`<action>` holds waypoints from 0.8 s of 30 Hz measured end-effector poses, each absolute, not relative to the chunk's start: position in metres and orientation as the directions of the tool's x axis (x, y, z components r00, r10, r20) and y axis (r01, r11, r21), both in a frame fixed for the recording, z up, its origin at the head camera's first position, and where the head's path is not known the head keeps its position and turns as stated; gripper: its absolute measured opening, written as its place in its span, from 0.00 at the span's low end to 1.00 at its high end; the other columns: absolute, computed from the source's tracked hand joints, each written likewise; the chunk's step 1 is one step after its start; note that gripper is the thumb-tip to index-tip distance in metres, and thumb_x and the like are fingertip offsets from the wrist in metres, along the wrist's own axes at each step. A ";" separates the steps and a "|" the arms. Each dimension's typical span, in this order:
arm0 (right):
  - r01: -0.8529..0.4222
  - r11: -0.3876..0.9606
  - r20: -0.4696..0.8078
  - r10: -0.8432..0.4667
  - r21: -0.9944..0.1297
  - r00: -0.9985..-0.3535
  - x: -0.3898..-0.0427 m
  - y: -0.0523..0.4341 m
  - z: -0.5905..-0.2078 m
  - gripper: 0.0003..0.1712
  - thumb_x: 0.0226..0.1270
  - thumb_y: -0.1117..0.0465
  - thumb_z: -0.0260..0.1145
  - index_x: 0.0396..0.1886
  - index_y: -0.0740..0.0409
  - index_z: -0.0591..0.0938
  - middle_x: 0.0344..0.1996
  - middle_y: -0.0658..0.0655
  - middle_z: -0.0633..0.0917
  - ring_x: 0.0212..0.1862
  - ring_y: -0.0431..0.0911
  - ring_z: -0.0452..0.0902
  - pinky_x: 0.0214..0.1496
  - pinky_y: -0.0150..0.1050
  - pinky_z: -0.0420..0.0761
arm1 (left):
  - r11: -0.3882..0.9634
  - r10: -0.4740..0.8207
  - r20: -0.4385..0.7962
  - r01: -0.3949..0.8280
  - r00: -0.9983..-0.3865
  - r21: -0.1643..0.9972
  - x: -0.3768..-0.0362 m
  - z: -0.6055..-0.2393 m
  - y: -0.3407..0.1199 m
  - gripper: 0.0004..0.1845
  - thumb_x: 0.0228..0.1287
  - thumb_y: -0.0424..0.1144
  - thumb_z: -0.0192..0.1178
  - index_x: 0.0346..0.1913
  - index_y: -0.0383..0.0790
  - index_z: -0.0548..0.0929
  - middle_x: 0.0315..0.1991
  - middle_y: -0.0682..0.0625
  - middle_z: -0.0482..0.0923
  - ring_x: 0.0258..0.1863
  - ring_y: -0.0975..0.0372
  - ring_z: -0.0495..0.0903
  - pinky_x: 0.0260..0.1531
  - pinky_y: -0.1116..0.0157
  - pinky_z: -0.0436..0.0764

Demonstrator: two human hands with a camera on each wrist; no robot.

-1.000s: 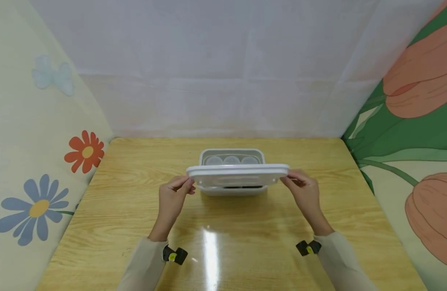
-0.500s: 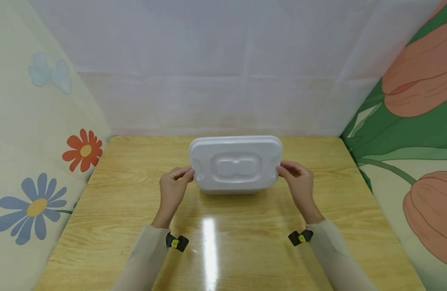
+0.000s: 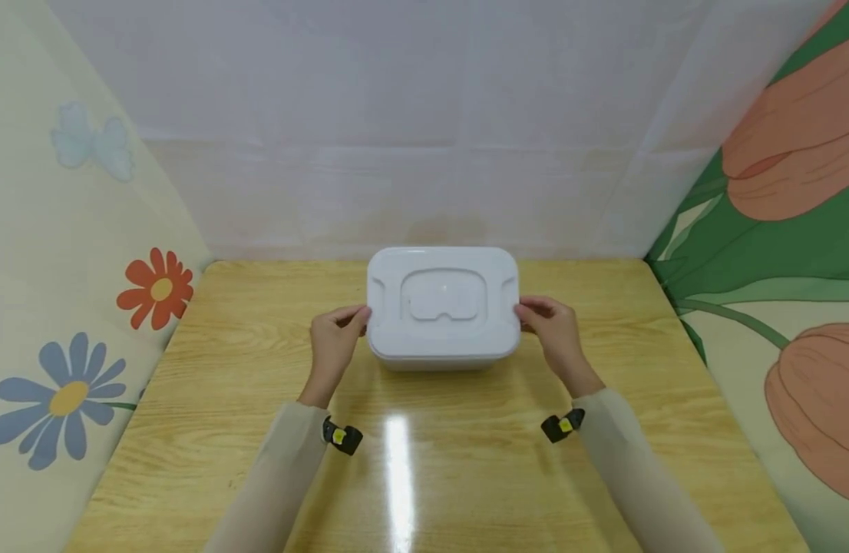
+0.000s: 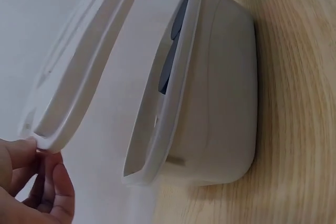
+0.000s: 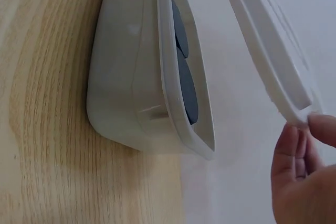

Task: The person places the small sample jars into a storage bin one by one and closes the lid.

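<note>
A white rectangular lid (image 3: pixel 444 338) with rounded corners and a raised panel is held above a white plastic box (image 4: pixel 226 87). My left hand (image 3: pixel 333 346) pinches the lid's left edge between thumb and fingers. At the opposite edge, my right hand (image 3: pixel 557 338) pinches it the same way. Both wrist views show a gap between the lid and the box rim (image 5: pixel 173 87). Inside the box, dark grey rounded pieces (image 5: pixel 185 85) show near the rim. From the head view the lid hides the box's inside and most of its walls.
The box stands on a wood-grain table (image 3: pixel 259 307) near its back edge. A white cloth backdrop (image 3: pixel 424 153) rises behind it. Flower-printed panels flank the table, with a blue flower (image 3: pixel 68 399) at left and tulips (image 3: pixel 818 399) at right.
The lid has tilted from nearly edge-on to showing its top face, and now covers the box in the head view. Both hands have moved slightly forward and closer together, still pinching it.
</note>
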State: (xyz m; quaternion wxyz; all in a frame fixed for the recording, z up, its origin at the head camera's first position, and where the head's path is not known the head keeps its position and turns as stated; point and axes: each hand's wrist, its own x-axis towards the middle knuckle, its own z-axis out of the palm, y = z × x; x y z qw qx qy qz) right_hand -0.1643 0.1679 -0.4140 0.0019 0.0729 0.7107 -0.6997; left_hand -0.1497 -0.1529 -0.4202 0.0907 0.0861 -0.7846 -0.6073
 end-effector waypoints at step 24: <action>0.340 0.284 -0.310 0.146 -0.896 -0.939 -0.190 0.158 -0.432 0.19 0.65 0.61 0.63 0.52 0.69 0.78 0.42 0.61 0.81 0.31 0.40 0.78 0.41 0.34 0.84 | 0.521 -0.256 -0.014 -0.150 -0.967 0.840 -0.163 -0.443 -0.145 0.12 0.64 0.37 0.58 0.42 0.33 0.87 0.37 0.37 0.85 0.29 0.56 0.82 0.23 0.70 0.77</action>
